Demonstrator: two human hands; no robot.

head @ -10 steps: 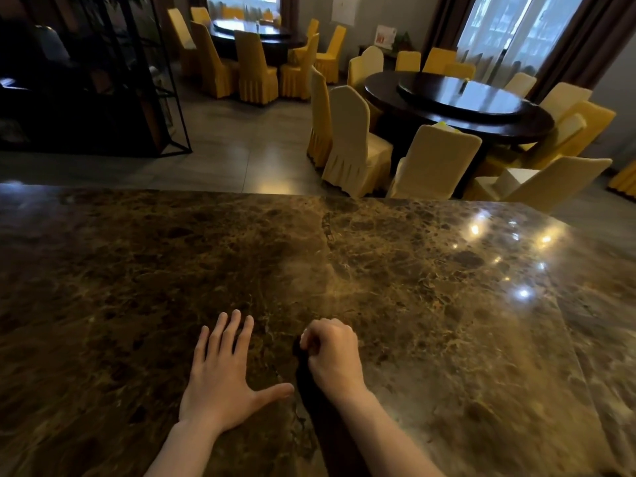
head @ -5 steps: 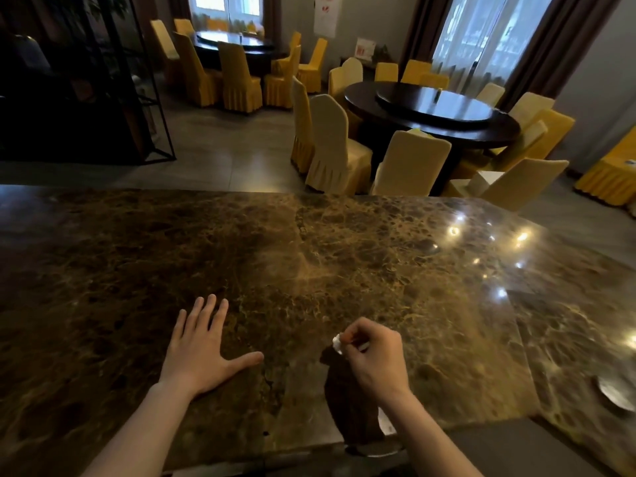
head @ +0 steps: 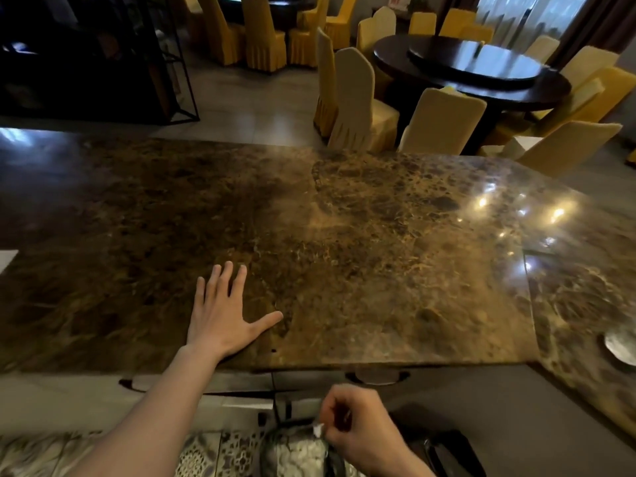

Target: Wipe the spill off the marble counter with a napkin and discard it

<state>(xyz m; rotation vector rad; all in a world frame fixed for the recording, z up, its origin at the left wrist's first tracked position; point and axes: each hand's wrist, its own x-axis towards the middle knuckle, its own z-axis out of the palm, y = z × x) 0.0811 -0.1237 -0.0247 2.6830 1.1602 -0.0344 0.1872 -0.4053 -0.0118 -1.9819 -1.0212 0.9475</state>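
Observation:
The brown marble counter [head: 344, 218] fills the middle of the view. My left hand [head: 220, 315] lies flat on it near the front edge, fingers spread. My right hand [head: 358, 428] is below the counter's front edge, fingers pinched on a small crumpled white napkin [head: 318, 429]. It hovers just above a bin [head: 296, 452] with white crumpled paper inside, standing on the floor. No spill shows on the counter surface.
A patterned tile floor [head: 206, 456] lies beneath the counter. A dark object [head: 451, 452] sits right of the bin. A shiny dish [head: 621, 342] rests at the counter's right edge. Beyond are yellow-covered chairs [head: 354, 98] and a round dark table [head: 475, 67].
My right hand lifted the napkin off the counter and carried it down past the front edge to above the bin. The view tilted downward. My left hand stayed flat.

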